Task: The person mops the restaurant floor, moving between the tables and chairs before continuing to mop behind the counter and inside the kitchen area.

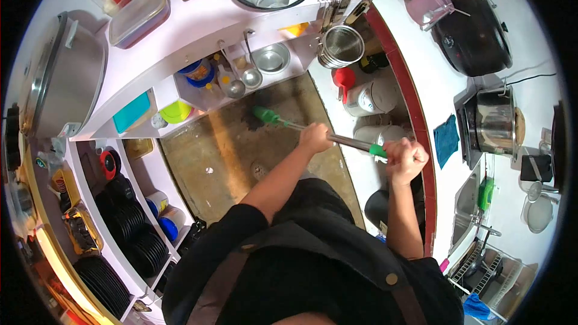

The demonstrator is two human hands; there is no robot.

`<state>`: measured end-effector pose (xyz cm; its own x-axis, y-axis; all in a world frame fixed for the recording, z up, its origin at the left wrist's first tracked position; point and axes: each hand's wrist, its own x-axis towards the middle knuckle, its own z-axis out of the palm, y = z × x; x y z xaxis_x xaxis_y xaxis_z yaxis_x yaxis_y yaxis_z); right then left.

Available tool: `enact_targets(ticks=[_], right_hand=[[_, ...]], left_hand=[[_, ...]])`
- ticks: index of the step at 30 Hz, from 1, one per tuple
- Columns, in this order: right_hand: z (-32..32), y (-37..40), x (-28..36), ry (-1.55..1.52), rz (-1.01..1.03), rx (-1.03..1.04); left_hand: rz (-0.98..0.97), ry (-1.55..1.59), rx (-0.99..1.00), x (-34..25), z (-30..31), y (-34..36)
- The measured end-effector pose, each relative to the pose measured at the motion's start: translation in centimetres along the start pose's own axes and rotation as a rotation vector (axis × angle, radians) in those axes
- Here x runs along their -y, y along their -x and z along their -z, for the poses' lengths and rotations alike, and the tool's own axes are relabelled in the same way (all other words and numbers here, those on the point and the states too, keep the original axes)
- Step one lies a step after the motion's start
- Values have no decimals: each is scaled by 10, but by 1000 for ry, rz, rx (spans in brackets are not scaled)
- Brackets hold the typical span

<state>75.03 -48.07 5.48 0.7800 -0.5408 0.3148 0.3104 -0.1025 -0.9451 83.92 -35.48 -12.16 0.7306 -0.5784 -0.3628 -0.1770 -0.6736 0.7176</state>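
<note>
Floor [241,162]: left hand [316,138], right hand [406,159] hold one pole [349,141].

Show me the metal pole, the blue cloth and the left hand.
metal pole [352,141], head view, bare middle of the shaft.
blue cloth [446,139], head view, its middle.
left hand [315,138], head view, back of the hand.

The long silver metal pole with green plastic fittings [349,141] is polished and bright, and its fittings look smooth and matt. Under it the brown concrete floor [241,162] is rough, dull and stained. The pale painted shelf [198,30] is smooth with a faint sheen. The round steel bowl [271,58] and the tall steel pot [497,121] gleam. The stacked black plates [132,229] are glossy. The square blue cloth [446,139] is soft and matt.
</note>
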Motion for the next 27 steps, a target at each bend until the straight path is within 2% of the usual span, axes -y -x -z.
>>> enact_targets(ticks=[1, 4, 6, 9, 10, 11, 12, 13, 14, 16, 17, 18, 20, 21, 22, 23, 24, 25, 26, 27], right_hand=[[-4, 2, -1, 32, -28, -5], [-12, 14, -23, -63, -74, 68], [-23, 11, -30, -163, -27, 175], [-25, 4, -57, -288, -160, 235], [-24, 6, -69, -225, -193, 219], [-21, 11, -94, -463, -193, 314], [-22, 21, -113, -216, -208, 382], [-25, 31, -135, -24, -200, 538], [-43, 47, -148, -33, -210, 560], [-68, 61, -145, -64, -458, 814], [-75, 68, -154, 61, -279, 875], [-67, 57, -153, 67, -282, 887], [-48, 37, -143, 9, -388, 708], [-23, 29, -149, 153, -356, 665], [-1, 6, -121, 277, -221, 571], [38, 5, -138, 250, -68, 539], [63, -17, -99, 84, -243, 580], [86, -25, -79, 106, -153, 483], [102, -37, -49, 230, -73, 421], [123, -41, -35, 327, 54, 340]], left_hand=[[-40, -4, -106, 9, -2, 7], [-24, -90, -40, 38, 9, 16], [53, -107, -27, 49, 19, 22], [153, -240, 21, 61, 27, 18], [115, -261, -25, 72, 25, 22], [78, -278, -77, 88, 19, 29], [166, -360, -43, 109, 12, 32], [204, -324, -92, 143, 4, 42], [99, -337, -184, 178, -2, 54], [192, -361, -90, 236, -1, 59], [245, -418, -47, 245, -1, 54], [250, -405, -51, 236, -5, 43], [-16, -326, -44, 217, -7, 26], [-106, -271, -229, 219, -38, 6], [-196, -212, -413, 216, -77, -18], [-294, -167, -295, 162, -76, -35], [-117, -205, -47, 109, -81, -58], [-172, -94, -106, 59, -84, -64], [-304, -66, -256, 21, -100, -77], [-354, 22, -268, -12, -115, -91]])
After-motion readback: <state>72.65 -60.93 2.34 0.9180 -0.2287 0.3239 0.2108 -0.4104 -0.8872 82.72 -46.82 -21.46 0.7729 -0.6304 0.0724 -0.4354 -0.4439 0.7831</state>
